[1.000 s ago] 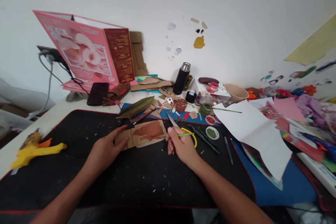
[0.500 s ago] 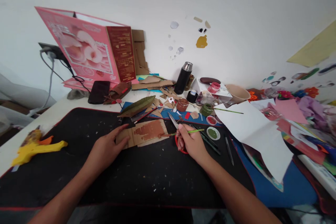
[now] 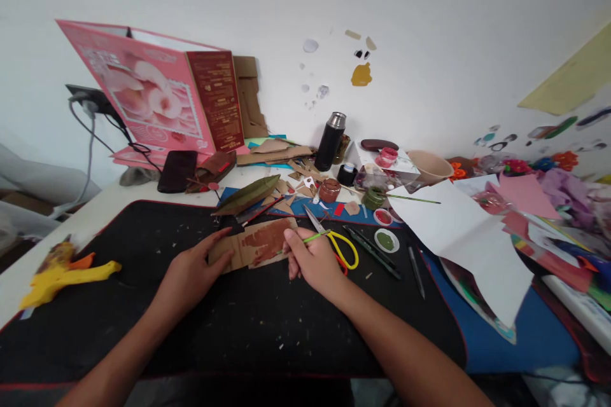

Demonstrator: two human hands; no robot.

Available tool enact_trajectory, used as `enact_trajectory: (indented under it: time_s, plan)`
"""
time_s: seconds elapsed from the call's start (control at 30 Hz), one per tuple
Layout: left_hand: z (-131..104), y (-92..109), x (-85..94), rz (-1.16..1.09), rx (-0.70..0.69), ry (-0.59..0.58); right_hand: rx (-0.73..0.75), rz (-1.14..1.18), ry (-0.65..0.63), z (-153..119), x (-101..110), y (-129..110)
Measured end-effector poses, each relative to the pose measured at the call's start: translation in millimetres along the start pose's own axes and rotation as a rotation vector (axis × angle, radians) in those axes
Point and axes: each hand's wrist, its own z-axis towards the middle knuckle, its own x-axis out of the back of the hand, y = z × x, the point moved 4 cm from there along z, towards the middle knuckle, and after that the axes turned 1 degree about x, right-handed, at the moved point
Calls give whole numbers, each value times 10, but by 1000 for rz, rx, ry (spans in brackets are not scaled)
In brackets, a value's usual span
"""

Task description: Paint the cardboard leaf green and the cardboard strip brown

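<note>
My left hand grips the left end of a flat piece of cardboard, thumb along the near side and fingers at the far side. Reddish-brown paint covers much of the cardboard's right part in uneven strokes. In my right hand is a paintbrush with a green handle, pinched between thumb and fingers. Its tip is low over the painted area, mostly hidden by the hand. Scissors with yellow and red handles lie on the black mat, partly behind my right hand. A jar of brown paint stands beyond them.
Dark pens and a lid of green paint lie to the right. A green paint jar, black flask and cardboard scraps stand behind. White paper is far right, a yellow glue gun left.
My right hand has moved left with the paintbrush, over the cardboard's right edge, uncovering the scissors' yellow handle. Brown paint covers more of the cardboard. My left hand stays in place.
</note>
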Motion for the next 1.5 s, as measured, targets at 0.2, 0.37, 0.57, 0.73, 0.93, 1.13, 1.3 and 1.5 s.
enact_trajectory:
  time_s: [0.2, 0.37, 0.57, 0.73, 0.93, 1.13, 1.3, 1.5]
  plan:
    - [-10, 35, 29, 7, -4, -16, -21, -50, 147, -23, 426, 26]
    - [-10, 28, 22, 5, 4, -18, -30, -38, 233, -83, 622, 46]
    - [-7, 34, 27, -4, 10, -10, -22, 0, 116, -31, 185, 34]
    - [-15, 51, 27, -1, 16, -39, 37, -11, 6, 12, -147, -7]
    - [-6, 21, 15, -3, 0, -8, 3, -65, 75, 17, 163, -26]
    - [-3, 13, 10, -5, 9, -1, -24, -63, 160, 55, 364, 2]
    - [-3, 13, 16, -7, 8, -9, 81, -101, 138, 191, 252, -39]
    - [-12, 34, 30, -4, 11, -31, 92, -92, 148, 202, 301, -29]
